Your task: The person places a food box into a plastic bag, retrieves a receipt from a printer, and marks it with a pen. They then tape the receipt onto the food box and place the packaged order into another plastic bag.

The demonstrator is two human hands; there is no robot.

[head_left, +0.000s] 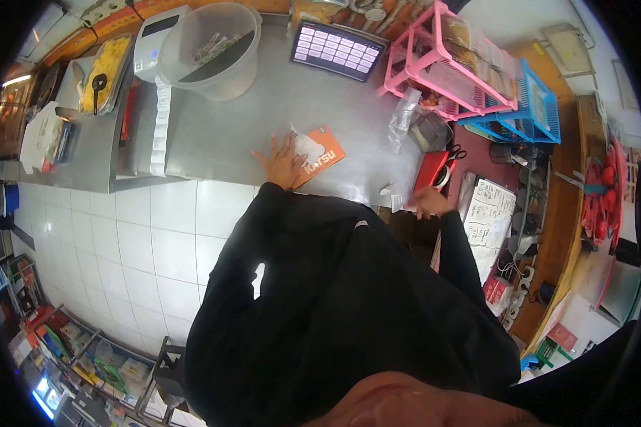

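My left hand [283, 165] lies flat with its fingers spread, beside and partly over an orange packet [325, 151] lettered "KATSU". A white slip of paper [307, 147] rests on the packet, right at my fingertips. At the counter's front edge, my right hand [434, 203] has its fingers curled together; what they hold, if anything, I cannot make out. A small printed label [397, 203] is close to its fingertips. Just beyond that hand stands a red tape dispenser [430, 171] with a roll of tape, and scissors [459, 152] lie behind it.
A label printer [152, 44] trails a long label strip [161, 132] over the steel counter [210, 132]. Near it is a clear plastic bucket [224, 82]. A tablet [337, 50] stands at the back, beside a pink rack [440, 53] and blue basket [545, 107]. Handwritten sheets [488, 213] lie right.
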